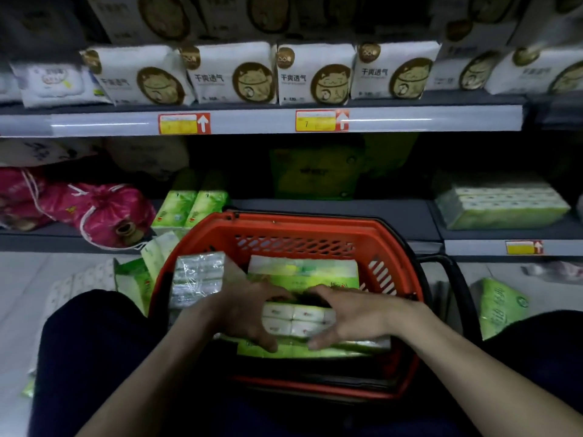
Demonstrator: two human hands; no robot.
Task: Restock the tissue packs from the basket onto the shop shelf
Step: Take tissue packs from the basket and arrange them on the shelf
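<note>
Left hand [239, 313] and right hand [353, 313] are both on one pack [296, 321], low in the basket [407, 279]. Fingers [320, 291] are curled over its far edge with thumbs on the near edge, grasping it from both ends. Cannot tell whether it is lifted yet.

Pack: white brick of small bundles in glossy film, soft corners. Under the thumbs lies a flat green slab [315, 351]. Just beyond the fingers is a green-and-white block [303, 272]. Left of them a clear-wrapped bundle [197, 279] stands on end. Basket: rigid red plastic with lattice walls.

Progress, judged: early to middle, with at least four items left in the basket. Further beyond the fingers, the grey shelf [331, 212] carries two upright green packets [189, 209] to the left and a layered stack [501, 206] far right. A loose green bag [501, 304] lies on the floor to the right.
</note>
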